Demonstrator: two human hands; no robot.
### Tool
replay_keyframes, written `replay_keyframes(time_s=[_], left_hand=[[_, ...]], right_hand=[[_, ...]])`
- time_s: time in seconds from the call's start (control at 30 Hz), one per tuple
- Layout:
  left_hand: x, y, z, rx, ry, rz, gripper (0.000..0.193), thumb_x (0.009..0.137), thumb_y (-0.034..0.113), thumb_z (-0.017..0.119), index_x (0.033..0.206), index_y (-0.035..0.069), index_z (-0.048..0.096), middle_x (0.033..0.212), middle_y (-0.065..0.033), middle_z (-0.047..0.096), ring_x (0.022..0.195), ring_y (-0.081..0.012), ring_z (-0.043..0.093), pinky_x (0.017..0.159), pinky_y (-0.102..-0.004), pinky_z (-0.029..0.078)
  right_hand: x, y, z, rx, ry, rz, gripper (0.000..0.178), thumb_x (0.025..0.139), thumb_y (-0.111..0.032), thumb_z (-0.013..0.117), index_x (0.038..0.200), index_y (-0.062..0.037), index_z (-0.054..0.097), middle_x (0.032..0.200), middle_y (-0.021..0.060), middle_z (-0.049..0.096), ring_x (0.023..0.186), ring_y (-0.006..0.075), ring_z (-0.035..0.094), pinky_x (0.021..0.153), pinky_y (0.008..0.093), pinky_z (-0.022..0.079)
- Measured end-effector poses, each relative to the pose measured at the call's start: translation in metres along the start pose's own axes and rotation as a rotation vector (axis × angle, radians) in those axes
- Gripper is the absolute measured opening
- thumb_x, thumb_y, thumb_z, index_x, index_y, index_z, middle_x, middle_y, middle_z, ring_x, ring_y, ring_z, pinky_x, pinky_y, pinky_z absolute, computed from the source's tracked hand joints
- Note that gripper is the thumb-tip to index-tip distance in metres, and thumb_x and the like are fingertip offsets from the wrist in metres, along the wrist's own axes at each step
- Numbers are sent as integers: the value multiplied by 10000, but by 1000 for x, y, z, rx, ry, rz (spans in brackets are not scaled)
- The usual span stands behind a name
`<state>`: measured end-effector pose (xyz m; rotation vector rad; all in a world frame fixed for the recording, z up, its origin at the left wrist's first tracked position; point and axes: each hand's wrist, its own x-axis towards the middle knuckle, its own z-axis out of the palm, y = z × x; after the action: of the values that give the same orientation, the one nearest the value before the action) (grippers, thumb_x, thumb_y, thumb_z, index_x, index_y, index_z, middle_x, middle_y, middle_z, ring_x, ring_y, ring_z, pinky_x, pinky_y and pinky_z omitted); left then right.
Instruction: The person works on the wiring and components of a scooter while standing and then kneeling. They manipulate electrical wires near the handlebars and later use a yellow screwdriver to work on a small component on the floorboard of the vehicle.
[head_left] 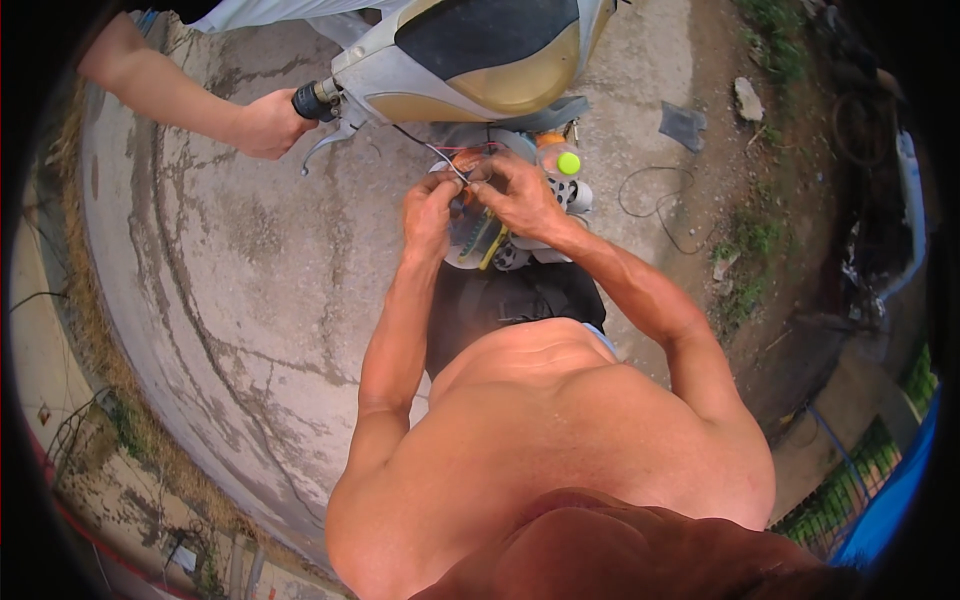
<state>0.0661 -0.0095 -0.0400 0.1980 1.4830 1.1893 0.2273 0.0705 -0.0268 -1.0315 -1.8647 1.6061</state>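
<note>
Close together in front of my body, both my hands pinch thin wires point(446, 161) that run down from the scooter's front. My left hand point(428, 215) has its thumb and fingertips pressed on the wires. Beside it, my right hand point(520, 200) grips them with bent fingers. The exact joint between the fingertips is too small to make out. Above my hands stands the scooter point(480, 90), with gold, silver and black panels. At the left, another person's hand point(270, 125) is wrapped around its black handlebar grip point(310, 102), near the brake lever point(325, 146).
Under my hands lie a yellow-handled tool point(493, 249) and a clear bottle with a green cap point(568, 162). A loop of wire point(655, 206), a grey scrap point(683, 125) and a pale stone point(747, 100) lie to the right. Cracked concrete point(270, 250) spreads to the left.
</note>
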Motion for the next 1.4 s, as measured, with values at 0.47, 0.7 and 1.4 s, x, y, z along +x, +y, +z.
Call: replay_keyframes(time_s=[0.47,0.7,1.4], left_hand=[[-11,2,1,-81,-81,46,135,928,61,615,1022,26,704,945,-36,705,811,-117,633,675,-274,498],[-7,-4,0,-21,-18,78,97,918,87,622,948,37,699,864,-4,681,741,-78,589,605,-228,419],[-13,24,16,266,-43,119,132,909,105,614,903,11,707,726,5,618,555,-78,506,491,-237,383]], right_hand=[[5,-2,-2,209,0,208,278,888,-139,720,1100,38,686,889,119,743,811,154,718,739,317,576],[4,-19,0,-187,146,-172,167,791,-110,737,927,-24,693,899,135,692,813,328,695,717,406,556],[23,-10,-22,-219,-195,26,295,872,-203,658,1096,-40,761,925,245,730,902,437,702,810,492,552]])
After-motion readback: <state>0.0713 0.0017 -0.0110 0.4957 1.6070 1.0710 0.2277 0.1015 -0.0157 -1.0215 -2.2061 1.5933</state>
